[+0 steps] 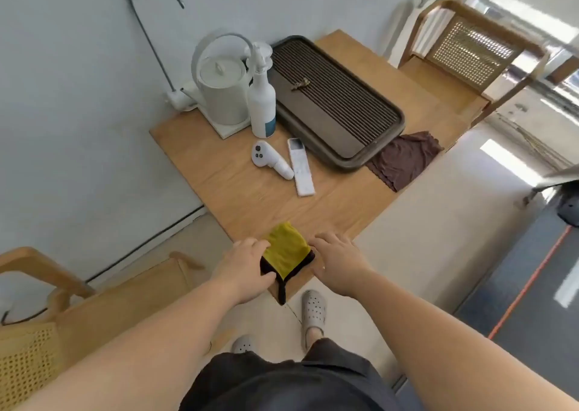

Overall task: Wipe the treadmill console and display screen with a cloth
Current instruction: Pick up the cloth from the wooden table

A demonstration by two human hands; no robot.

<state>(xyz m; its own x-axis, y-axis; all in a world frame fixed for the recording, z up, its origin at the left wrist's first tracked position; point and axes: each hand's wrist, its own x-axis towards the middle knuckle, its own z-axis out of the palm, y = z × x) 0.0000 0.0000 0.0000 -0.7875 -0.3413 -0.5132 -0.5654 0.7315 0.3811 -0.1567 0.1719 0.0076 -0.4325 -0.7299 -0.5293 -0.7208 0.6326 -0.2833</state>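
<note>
A folded yellow cloth (286, 249) with a dark underside lies at the near corner of the wooden table (250, 197). My left hand (246, 266) grips its left edge, thumb under the dark layer. My right hand (336, 261) rests at the cloth's right edge, fingers curled onto it. A white spray bottle (261, 103) stands farther back on the table. The treadmill belt (532, 285), dark with an orange stripe, shows at the right edge; its console is not in view.
On the table stand a white kettle (222, 90), a brown slatted tea tray (335, 103), a white controller (271, 159), a white remote (300, 167) and a brown rag (404, 159). Cane chairs sit at far right (470, 53) and near left (47, 316).
</note>
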